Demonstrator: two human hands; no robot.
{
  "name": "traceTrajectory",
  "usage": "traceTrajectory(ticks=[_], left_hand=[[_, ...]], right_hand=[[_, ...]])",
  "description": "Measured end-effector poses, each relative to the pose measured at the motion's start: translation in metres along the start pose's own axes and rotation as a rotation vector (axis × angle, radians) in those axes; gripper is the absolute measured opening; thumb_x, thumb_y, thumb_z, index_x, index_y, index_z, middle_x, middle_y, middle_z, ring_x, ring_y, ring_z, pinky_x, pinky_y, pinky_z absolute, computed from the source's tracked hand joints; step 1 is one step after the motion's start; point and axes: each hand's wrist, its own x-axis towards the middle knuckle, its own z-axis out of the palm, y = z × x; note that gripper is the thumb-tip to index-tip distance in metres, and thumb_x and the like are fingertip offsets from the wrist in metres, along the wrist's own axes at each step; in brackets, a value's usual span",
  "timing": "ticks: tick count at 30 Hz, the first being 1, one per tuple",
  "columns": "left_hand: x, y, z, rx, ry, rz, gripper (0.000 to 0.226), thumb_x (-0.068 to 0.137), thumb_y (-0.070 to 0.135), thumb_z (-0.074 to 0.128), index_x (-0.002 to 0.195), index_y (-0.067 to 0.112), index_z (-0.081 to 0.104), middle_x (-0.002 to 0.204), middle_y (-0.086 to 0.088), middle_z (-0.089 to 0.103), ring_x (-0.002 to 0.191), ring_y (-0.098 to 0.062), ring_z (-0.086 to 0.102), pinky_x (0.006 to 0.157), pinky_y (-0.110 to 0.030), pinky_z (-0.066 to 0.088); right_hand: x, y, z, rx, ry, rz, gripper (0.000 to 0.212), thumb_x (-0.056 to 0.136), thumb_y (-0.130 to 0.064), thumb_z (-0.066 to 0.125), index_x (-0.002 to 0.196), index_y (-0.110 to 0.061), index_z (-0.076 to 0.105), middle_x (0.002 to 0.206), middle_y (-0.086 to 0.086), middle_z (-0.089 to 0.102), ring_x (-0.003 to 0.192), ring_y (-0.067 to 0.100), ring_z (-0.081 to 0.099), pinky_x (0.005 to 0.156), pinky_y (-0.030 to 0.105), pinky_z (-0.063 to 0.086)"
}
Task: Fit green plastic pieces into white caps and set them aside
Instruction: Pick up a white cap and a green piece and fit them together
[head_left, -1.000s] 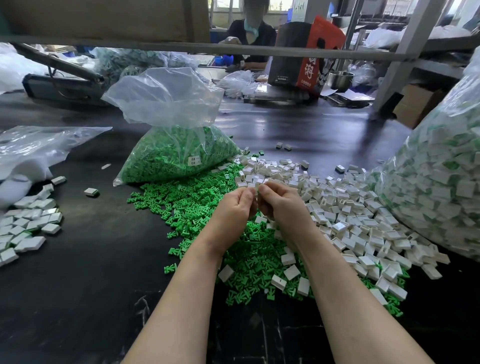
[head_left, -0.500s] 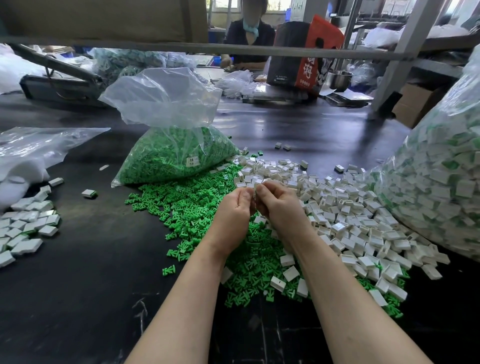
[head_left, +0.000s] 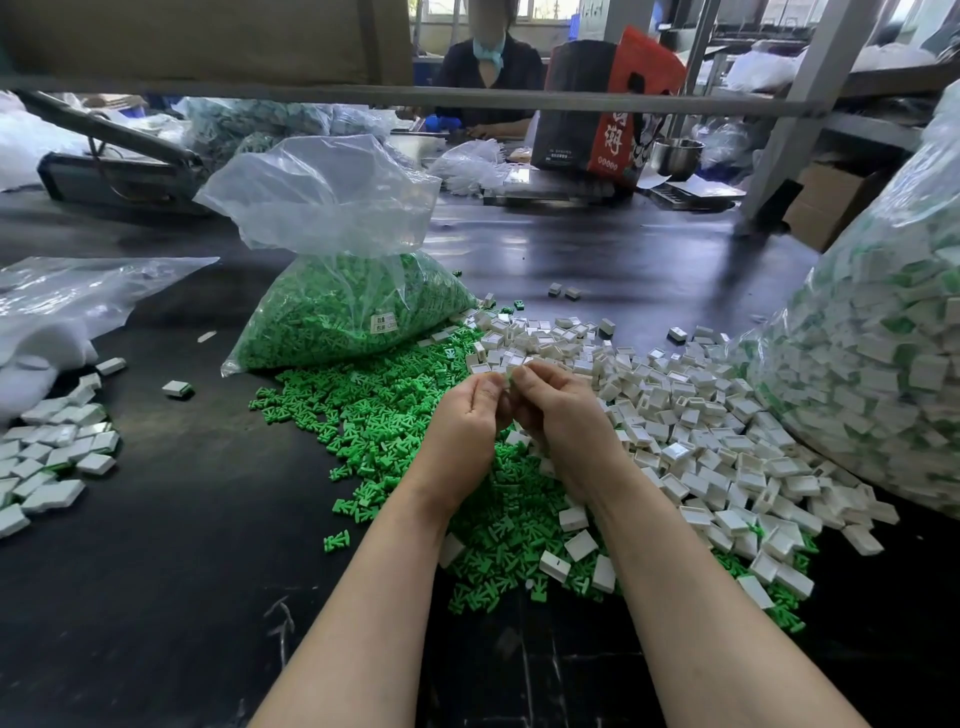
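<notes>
Pinched between the fingertips of both hands, a small piece (head_left: 508, 378) showing a sliver of green is held above the heaps, the left hand (head_left: 467, 421) and right hand (head_left: 558, 415) curled tightly together, presumably so the insert can be pressed home; whether a cap is held too cannot be told. Loose green pieces (head_left: 384, 415) and white caps (head_left: 691, 415) are kept within reach, while finished caps (head_left: 52, 457) are piled apart at the left, beside the dark table (head_left: 171, 571)

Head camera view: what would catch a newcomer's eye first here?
Probably the bright heap of loose green pieces spilling into the pile of white caps at the centre of the dark table. Above them, the left hand and right hand meet fingertip to fingertip. A huge clear bag of caps bulges on the right.
</notes>
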Motion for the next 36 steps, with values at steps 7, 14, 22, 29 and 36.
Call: traceTrajectory(ticks=[7, 14, 22, 29, 36], left_hand=[[0.001, -0.001, 0.001, -0.019, 0.004, 0.006, 0.033, 0.107, 0.016, 0.034, 0.080, 0.010, 0.053, 0.075, -0.001, 0.051, 0.059, 0.002, 0.048, 0.060, -0.012, 0.044], [0.000, -0.003, 0.000, 0.087, 0.010, 0.021, 0.032, 0.106, 0.021, 0.036, 0.084, 0.013, 0.058, 0.069, 0.008, 0.052, 0.065, -0.006, 0.047, 0.068, -0.027, 0.044], [0.001, -0.004, -0.007, 0.098, -0.031, -0.028, 0.029, 0.106, 0.022, 0.038, 0.081, 0.013, 0.051, 0.068, 0.006, 0.043, 0.061, -0.007, 0.038, 0.065, -0.028, 0.036], [0.000, -0.003, -0.012, 0.159, -0.089, -0.028, 0.039, 0.105, 0.024, 0.038, 0.107, -0.012, 0.055, 0.085, -0.010, 0.053, 0.080, -0.019, 0.048, 0.086, -0.053, 0.046], [0.001, -0.006, -0.010, 0.117, -0.054, -0.036, 0.033, 0.105, 0.022, 0.038, 0.093, 0.000, 0.059, 0.071, 0.005, 0.047, 0.068, -0.010, 0.043, 0.074, -0.035, 0.040]], right_hand=[[0.001, 0.002, 0.003, -0.010, 0.037, -0.007, 0.029, 0.103, -0.016, 0.047, 0.078, -0.009, 0.060, 0.066, 0.003, 0.049, 0.059, 0.010, 0.044, 0.057, 0.021, 0.039], [0.000, 0.001, 0.002, -0.150, 0.031, -0.048, 0.031, 0.102, -0.014, 0.047, 0.073, -0.013, 0.058, 0.056, -0.010, 0.047, 0.053, 0.004, 0.041, 0.054, 0.019, 0.036], [-0.002, -0.004, -0.005, -0.193, -0.078, -0.025, 0.025, 0.102, -0.012, 0.048, 0.083, -0.013, 0.063, 0.054, -0.018, 0.054, 0.053, -0.005, 0.047, 0.055, 0.010, 0.040], [-0.005, -0.009, -0.011, -0.214, -0.150, 0.005, 0.026, 0.102, -0.014, 0.048, 0.081, -0.013, 0.062, 0.064, -0.008, 0.050, 0.056, 0.000, 0.045, 0.053, 0.013, 0.040], [-0.003, -0.006, -0.006, -0.258, -0.079, -0.025, 0.029, 0.103, -0.015, 0.047, 0.078, -0.012, 0.061, 0.060, -0.006, 0.047, 0.051, 0.002, 0.041, 0.051, 0.016, 0.037]])
